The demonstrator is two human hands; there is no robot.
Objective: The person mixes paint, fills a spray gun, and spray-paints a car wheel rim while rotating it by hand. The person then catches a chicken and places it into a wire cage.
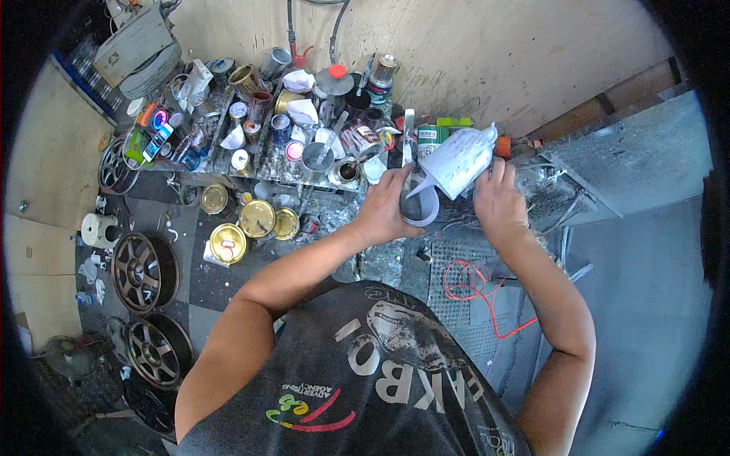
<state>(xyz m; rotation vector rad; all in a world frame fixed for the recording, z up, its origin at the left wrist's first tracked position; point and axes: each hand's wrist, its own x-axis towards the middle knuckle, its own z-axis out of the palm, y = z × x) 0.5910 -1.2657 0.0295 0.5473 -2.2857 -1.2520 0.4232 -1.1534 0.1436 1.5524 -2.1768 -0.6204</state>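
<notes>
A whitish, paint-marked container (458, 161) lies tilted in front of me. Its narrow pointed projection hangs over the rim of a grey cup (420, 207). My left hand (388, 209) is closed round the left side of that cup. A flat metal strip (409, 133) stands up just beyond my left fingers; I cannot tell whether they touch it. My right hand (500, 199) grips the right side of the whitish container, its fingertips partly hidden. Behind the container stands a green can (432, 137), with an orange-red object (503, 147) near its right end.
A crowded bench (262, 163) of paint cans and cups stretches left. Several gold-lidded tins (257, 219) sit lower down. Wheel rims (144, 272) stand at the far left. A red hose (494, 308) curls over a grating below my right forearm. A phone (157, 142) glows on the left.
</notes>
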